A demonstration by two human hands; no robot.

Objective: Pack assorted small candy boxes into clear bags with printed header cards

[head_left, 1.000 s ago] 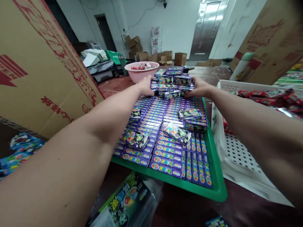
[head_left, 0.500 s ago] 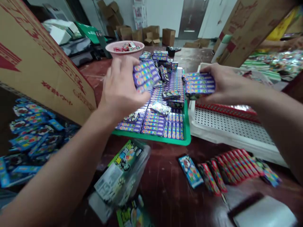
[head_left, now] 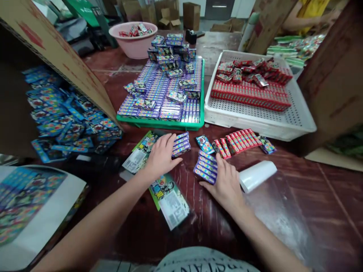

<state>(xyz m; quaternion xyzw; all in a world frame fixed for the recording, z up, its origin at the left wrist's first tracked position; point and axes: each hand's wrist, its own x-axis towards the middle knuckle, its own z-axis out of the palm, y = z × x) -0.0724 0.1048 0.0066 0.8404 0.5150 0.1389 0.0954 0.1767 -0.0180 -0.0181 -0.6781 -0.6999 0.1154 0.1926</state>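
My left hand (head_left: 162, 154) is closed round a row of small purple candy boxes (head_left: 180, 144), low over the table beside printed plastic bags. My right hand (head_left: 227, 179) grips a second row of purple boxes (head_left: 205, 167) at its right end. Beneath and beside my left hand lie clear bags with green printed headers (head_left: 173, 206). Just beyond my right hand are a blue packet (head_left: 204, 144) and a line of red candy boxes (head_left: 241, 141). A roll of clear film or white plastic (head_left: 258, 175) lies to its right.
A green tray (head_left: 161, 123) holds many purple boxes, some piled loosely. The white perforated tray (head_left: 263, 126) holds red boxes. A pink basin (head_left: 133, 45) stands behind. Blue packets (head_left: 68, 117) spill from a carton (head_left: 85, 71) at left; another carton (head_left: 329, 87) rises at right.
Both hands have come from above the green tray down to the near table, each bringing its row of purple boxes. The view has tilted downward, showing more of the table.
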